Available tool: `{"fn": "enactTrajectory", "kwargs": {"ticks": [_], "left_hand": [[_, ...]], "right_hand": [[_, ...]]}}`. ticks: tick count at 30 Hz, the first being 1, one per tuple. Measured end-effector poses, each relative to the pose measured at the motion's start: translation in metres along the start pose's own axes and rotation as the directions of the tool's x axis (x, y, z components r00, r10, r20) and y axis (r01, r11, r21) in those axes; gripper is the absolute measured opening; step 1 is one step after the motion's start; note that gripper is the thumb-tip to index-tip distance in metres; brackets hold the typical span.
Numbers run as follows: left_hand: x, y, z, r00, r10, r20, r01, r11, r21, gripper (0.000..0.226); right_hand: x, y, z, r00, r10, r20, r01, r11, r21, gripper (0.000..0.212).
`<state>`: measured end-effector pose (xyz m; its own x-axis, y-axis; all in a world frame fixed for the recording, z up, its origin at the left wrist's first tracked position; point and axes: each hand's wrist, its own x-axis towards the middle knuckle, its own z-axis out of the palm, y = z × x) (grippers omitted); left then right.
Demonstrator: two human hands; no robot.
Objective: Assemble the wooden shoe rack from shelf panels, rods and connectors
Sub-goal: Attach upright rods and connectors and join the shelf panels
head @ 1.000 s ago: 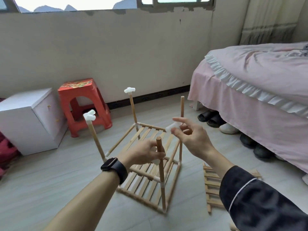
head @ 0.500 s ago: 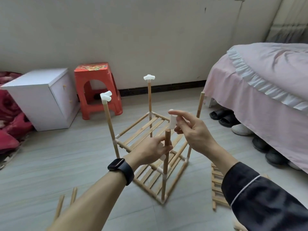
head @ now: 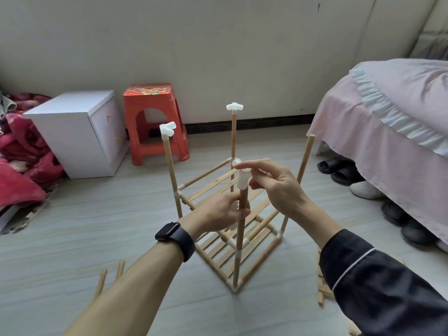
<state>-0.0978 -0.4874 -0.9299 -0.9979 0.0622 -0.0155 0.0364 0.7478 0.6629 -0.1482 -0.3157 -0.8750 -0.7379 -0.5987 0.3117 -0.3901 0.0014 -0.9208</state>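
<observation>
"Rod (head: 239,238) at the near corner: which way does it run?"

"Straight up and down. Its foot sits in a white corner joint of the shoe rack (head: 218,255), which stands on the floor (head: 72,226), and its top end points up toward me. My left hand (head: 218,212) is wrapped round its upper part, fingers curled on the wood. The forearm reaches in from the lower left, with a black watch (head: 175,236) on the wrist."

"And the connector?"

"The white connector (head: 243,181) sits on the rod's top end, its tube in line with the rod. My right hand (head: 276,185) pinches it from the right, index finger stretched across its upper end and the other fingers curled. That arm comes in from the lower right in a dark sleeve (head: 375,287)."

"The other uprights?"

"Three, one at each remaining corner, all standing on end. The left upright (head: 172,170) carries a white left cap (head: 167,129), and the far upright (head: 233,137) a white far cap (head: 234,107). The right upright (head: 304,161) ends in bare wood."

"Anything loose?"

"Two loose rods (head: 100,282) lie on the floor beside my left forearm. A slatted shelf panel (head: 323,289) lies flat, partly behind the sleeve."
</observation>
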Motion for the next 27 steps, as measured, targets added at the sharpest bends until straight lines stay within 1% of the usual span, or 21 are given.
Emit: {"fn": "enactTrajectory", "kwargs": {"ticks": [3,5,8,10,13,16,18,22,25,27], "left_hand": [[-0.008,-0.008,-0.009,0.999,-0.032,-0.016,0.032,0.999,-0.021,0.005],[-0.013,-0.016,-0.013,0.998,-0.059,-0.029,0.058,0.997,-0.046,0.001],[-0.023,-0.026,-0.022,0.994,-0.097,-0.049,0.093,0.992,-0.088,0.007],[-0.029,-0.033,-0.028,0.990,-0.123,-0.073,0.115,0.987,-0.111,0.010],[-0.038,-0.045,-0.035,0.981,-0.159,-0.112,0.145,0.981,-0.129,0.010],[-0.044,-0.055,-0.039,0.967,-0.194,-0.167,0.170,0.975,-0.146,0.006],[-0.047,-0.060,-0.041,0.945,-0.231,-0.232,0.208,0.971,-0.117,0.002],[-0.052,-0.063,-0.043,0.902,-0.288,-0.322,0.302,0.953,-0.008,0.008],[-0.051,-0.062,-0.043,0.891,-0.298,-0.343,0.334,0.941,0.049,0.008],[-0.049,-0.061,-0.044,0.889,-0.306,-0.342,0.344,0.937,0.057,0.007]], "right_hand": [[0.005,0.001,0.010,0.999,-0.019,0.035,0.020,0.998,-0.054,0.045],[0.009,0.002,0.019,0.996,-0.014,0.086,0.021,0.997,-0.080,0.042],[0.019,0.003,0.028,0.991,0.004,0.135,0.009,0.995,-0.095,0.034],[0.025,0.004,0.033,0.988,0.033,0.154,-0.022,0.997,-0.073,0.029],[0.031,0.007,0.045,0.985,0.095,0.142,-0.101,0.994,0.032,0.025],[0.037,0.008,0.060,0.988,0.099,0.117,-0.108,0.991,0.078,0.017],[0.041,0.007,0.070,0.990,0.087,0.114,-0.098,0.991,0.092,0.017],[0.052,0.004,0.085,0.993,0.048,0.107,-0.052,0.998,0.035,0.017],[0.058,0.004,0.088,0.991,0.047,0.126,-0.051,0.998,0.024,0.016],[0.061,0.007,0.087,0.987,0.063,0.146,-0.073,0.995,0.064,0.015]]}}
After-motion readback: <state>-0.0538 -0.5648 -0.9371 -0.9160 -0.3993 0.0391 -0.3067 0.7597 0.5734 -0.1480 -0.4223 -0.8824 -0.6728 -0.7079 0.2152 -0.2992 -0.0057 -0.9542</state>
